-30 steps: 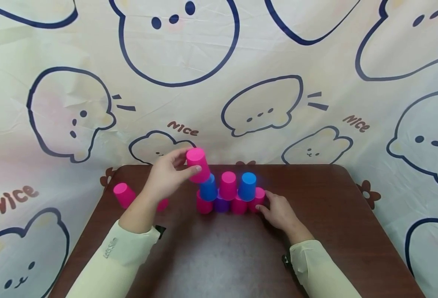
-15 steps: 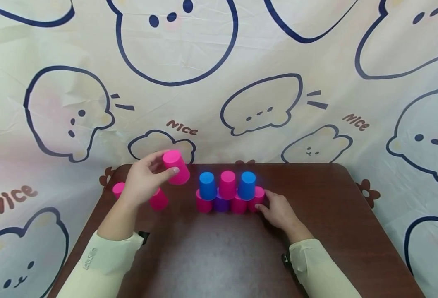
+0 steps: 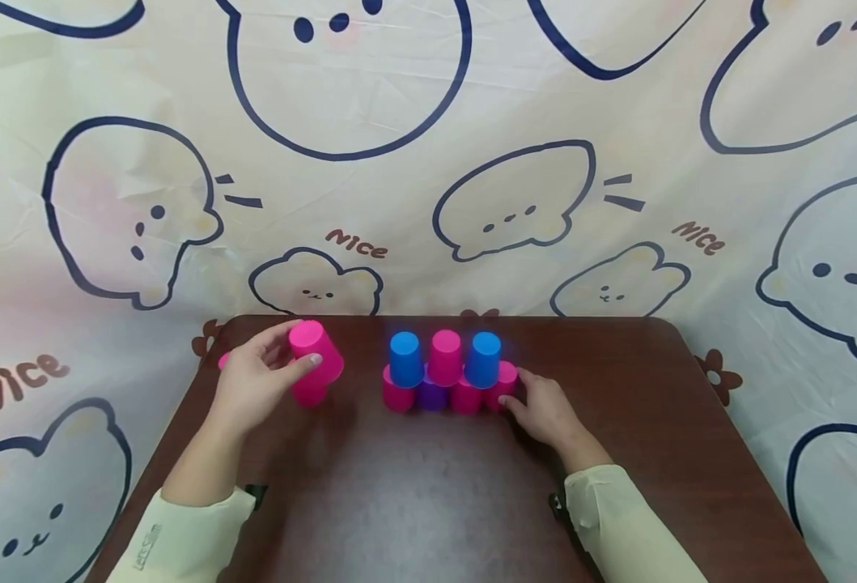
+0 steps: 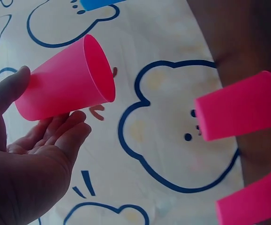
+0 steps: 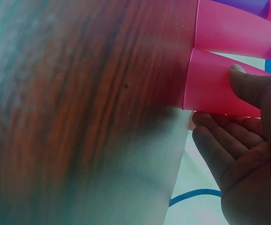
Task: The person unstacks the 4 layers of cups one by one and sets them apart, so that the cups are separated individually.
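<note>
My left hand (image 3: 249, 389) holds a pink cup (image 3: 315, 355) between thumb and fingers, over the left part of the table. In the left wrist view this cup (image 4: 63, 82) has its open rim facing away from the palm. Another upside-down pink cup (image 3: 309, 395) stands below it, partly hidden. On the right, my right hand (image 3: 550, 411) grips the end pink cup (image 3: 502, 387) of a bottom row, thumb in front and fingers behind. That row also has a purple cup (image 3: 433, 395) and more pink ones. On top sit a blue cup (image 3: 405, 360), a pink cup (image 3: 446, 358) and another blue cup (image 3: 482, 361).
A further pink cup (image 3: 224, 360) is mostly hidden behind my left hand; the left wrist view shows it as the lower pink cup (image 4: 252, 201). The brown table (image 3: 413, 502) meets a patterned cloth backdrop (image 3: 399, 210) at its far edge.
My left hand has moved left and down with the pink cup, away from the left blue cup of the upper row. The right hand stays on its cup.
</note>
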`<control>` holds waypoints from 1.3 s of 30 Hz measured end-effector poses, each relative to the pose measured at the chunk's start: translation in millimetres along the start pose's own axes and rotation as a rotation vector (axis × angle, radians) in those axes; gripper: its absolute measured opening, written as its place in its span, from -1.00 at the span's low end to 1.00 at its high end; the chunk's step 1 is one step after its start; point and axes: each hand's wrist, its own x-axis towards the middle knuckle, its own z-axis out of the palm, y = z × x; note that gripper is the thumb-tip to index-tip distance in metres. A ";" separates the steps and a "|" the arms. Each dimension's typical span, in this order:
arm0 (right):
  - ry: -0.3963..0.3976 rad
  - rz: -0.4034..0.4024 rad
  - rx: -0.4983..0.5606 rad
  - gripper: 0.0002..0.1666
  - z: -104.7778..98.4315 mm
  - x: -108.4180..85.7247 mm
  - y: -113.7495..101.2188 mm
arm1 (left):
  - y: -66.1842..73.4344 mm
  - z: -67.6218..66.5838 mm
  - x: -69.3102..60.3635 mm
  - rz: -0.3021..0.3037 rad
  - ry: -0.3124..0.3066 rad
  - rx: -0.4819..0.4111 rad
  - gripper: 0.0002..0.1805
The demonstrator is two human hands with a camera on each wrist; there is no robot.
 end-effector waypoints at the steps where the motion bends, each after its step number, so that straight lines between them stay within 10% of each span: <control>1: 0.000 -0.002 0.000 -0.23 0.1 0.2 -0.3 | -3.1 -0.4 -1.8 -0.003 0.002 0.000 -0.05; 39: -0.006 0.007 0.003 -0.23 0.7 0.0 -0.7 | -67.5 -3.8 -24.4 -0.119 0.015 0.009 -0.05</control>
